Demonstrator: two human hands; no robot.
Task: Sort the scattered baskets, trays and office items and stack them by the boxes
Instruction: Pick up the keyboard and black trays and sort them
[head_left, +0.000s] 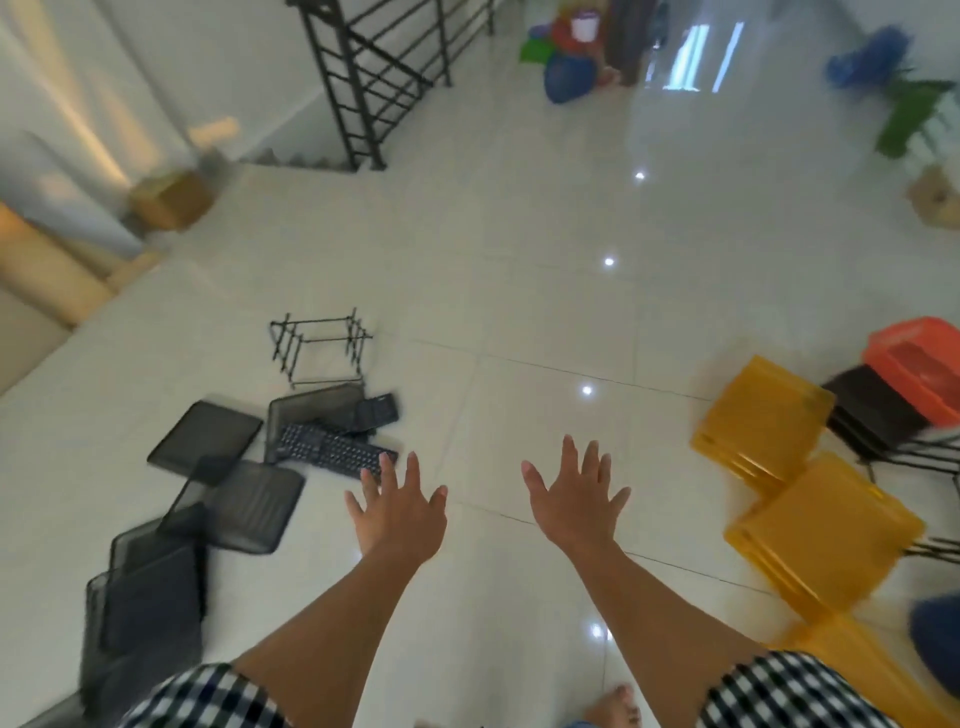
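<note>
**Hands held out over the tiled floor (519, 312).** Motion blur softens the whole scene. The black mesh trays (249, 506) lying to the left of the left fingers are smeared, and the pile further back, beside the left forearm, cannot be counted. The yellow baskets (763, 415) stand in nested stacks to the right of the right fingers, and the nearest stack is partly covered by a checked sleeve (779, 691). An orange basket (914, 364) beyond them runs off the right edge, atop a dark stack whose make is unclear. The cardboard box (171, 200), far beyond the left fingertips, is only a blurred brown shape.

Both hands are palms down. The left hand (397, 512) has its fingers (413, 467) straight and spread, holding nothing. Their tips overlap the near end of a keyboard (332, 452), though contact cannot be told. The right hand (574, 499) likewise has its fingers (570, 452) spread wide and grips nothing. A wire rack (319, 345) stands beyond the keyboard.
</note>
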